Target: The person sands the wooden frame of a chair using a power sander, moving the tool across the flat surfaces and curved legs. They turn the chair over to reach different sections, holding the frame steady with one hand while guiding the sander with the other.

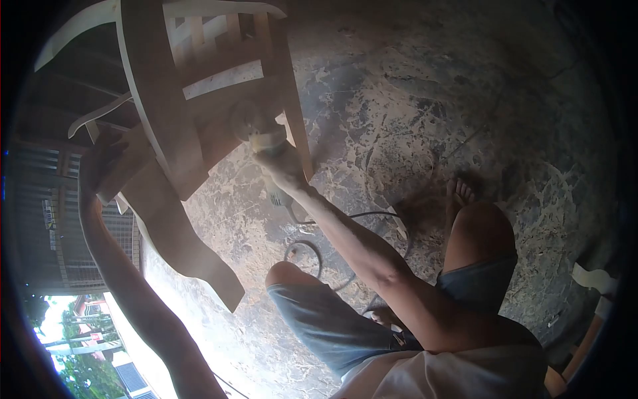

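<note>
A pale wooden chair frame lies tipped over at the upper left, its slats and curved legs showing. My right hand is wrapped round an angle grinder, which has a round disc at its head. That disc is against or very near a broad board of the chair; dust and blur hide the exact contact. On the left, my left hand grips the edge of a wooden part of the same chair, its fingers in shadow. A wavy-edged chair leg slants down between my arms.
A dark power cord loops across the dusty, blotched floor by my feet and knees. Another wooden piece stands at the right edge. Bright daylight and a metal grille are at the left.
</note>
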Demonstrator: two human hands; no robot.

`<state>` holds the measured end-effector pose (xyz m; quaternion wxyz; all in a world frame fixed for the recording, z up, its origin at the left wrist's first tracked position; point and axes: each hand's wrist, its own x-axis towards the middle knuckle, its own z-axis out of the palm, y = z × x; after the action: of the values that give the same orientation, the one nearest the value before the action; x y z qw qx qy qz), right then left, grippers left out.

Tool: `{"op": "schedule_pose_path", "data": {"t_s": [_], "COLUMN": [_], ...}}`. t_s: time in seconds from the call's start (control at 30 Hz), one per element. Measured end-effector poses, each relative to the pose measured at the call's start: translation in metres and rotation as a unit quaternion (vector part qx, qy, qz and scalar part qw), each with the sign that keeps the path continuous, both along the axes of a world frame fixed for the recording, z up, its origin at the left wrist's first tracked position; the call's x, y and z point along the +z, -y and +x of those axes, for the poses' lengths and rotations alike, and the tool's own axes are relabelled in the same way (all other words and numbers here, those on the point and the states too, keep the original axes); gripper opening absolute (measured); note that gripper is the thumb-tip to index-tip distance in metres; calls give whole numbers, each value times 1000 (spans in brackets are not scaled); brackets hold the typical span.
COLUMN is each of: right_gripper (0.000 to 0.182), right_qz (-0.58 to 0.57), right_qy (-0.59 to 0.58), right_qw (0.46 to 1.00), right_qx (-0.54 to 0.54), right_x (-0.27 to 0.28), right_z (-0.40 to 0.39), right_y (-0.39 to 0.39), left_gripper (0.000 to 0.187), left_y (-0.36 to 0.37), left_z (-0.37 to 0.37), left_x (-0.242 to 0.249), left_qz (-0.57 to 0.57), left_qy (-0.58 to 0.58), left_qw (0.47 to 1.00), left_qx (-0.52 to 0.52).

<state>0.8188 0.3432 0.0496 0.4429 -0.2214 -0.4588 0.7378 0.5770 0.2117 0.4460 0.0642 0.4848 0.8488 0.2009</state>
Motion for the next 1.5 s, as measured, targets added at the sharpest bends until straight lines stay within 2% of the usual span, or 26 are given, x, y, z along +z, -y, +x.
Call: {"op": "schedule_pose_path", "data": {"t_s": [0.07,0.17,0.27,0.37,0.4,0.5,0.53,0.63,0.77,0.87,0.97,1.0,1.07,1.13,1.23,1.33,1.5], "right_gripper": [51,37,32,29,38,27,20,25,26,36,28,26,25,25,25,31,26], "right_qz": [-53,-80,-13,-5,-14,-126,-107,-52,1,-63,-126,-149,-126,-81,-77,-135,-120], "right_qy": [3,-3,-32,-48,-69,37,18,43,-94,-42,32,13,-5,-21,-14,8,-5], "right_qw": [998,996,999,996,994,991,994,998,991,997,991,989,992,995,995,991,992], "right_qx": [32,26,-39,-81,-82,11,-8,-6,-100,6,-5,-10,-19,-63,-56,-6,-35], "right_x": [-6,-5,11,6,-9,-17,-19,-16,16,-5,-16,-20,-24,-27,-27,-21,-21], "right_z": [1,3,8,7,0,20,18,9,5,5,9,9,2,-3,-7,6,4], "right_y": [-9,-4,18,33,28,8,1,11,52,28,-9,-17,-28,-25,-21,-29,-20], "left_gripper": [39,42,43,47,49,54,55,56,55,51,51,52,54,57,62,67,67], "left_y": [-1,11,9,9,8,15,13,13,11,3,1,2,5,-1,0,2,-7], "left_z": [20,-31,-46,-42,-45,-50,-47,-43,-20,-22,-17,-19,-25,-9,-18,-18,16], "left_x": [0,-8,-1,-4,-5,-5,-7,-8,-10,-2,-3,-3,-3,-4,-1,-2,2], "left_qz": [52,29,61,68,73,96,107,112,117,98,121,117,110,109,104,117,99], "left_qy": [128,1,205,100,123,171,173,186,110,183,194,189,181,199,192,196,183], "left_qw": [987,997,976,993,990,981,979,976,987,972,968,970,974,968,969,967,968], "left_qx": [79,-76,48,10,-1,-8,2,25,7,106,105,96,77,110,115,116,140]}}
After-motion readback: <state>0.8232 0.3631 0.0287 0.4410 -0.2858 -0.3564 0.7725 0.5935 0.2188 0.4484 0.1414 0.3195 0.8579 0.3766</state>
